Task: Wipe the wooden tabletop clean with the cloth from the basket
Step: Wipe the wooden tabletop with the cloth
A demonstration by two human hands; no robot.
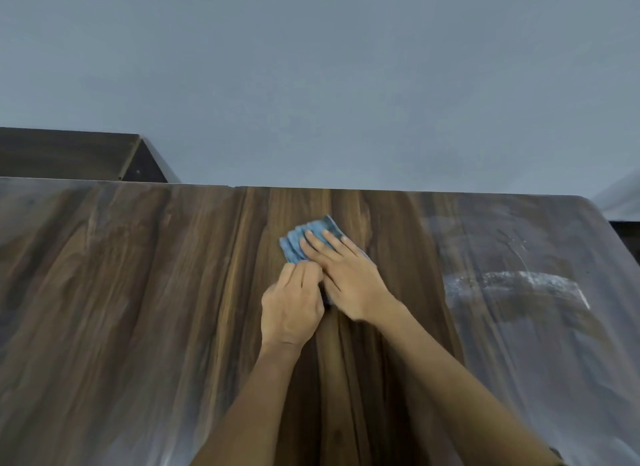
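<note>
Blue cloth: folded ribbed blue microfibre cloth (304, 238) flat on dark brown wood-grain tabletop (138, 292), centre, toward far edge.
Risk, residue: white smeared streak (516, 282) at right, well apart from cloth; likely missed if strokes stay central.
Risk, bunching: folds may ruck or open under uneven push.
Right hand (349, 278): fingers straight and spread, pressing flat on cloth.
Left hand (292, 306): fingers curled, apparently pinching near cloth edge; contact partly hidden.
</note>
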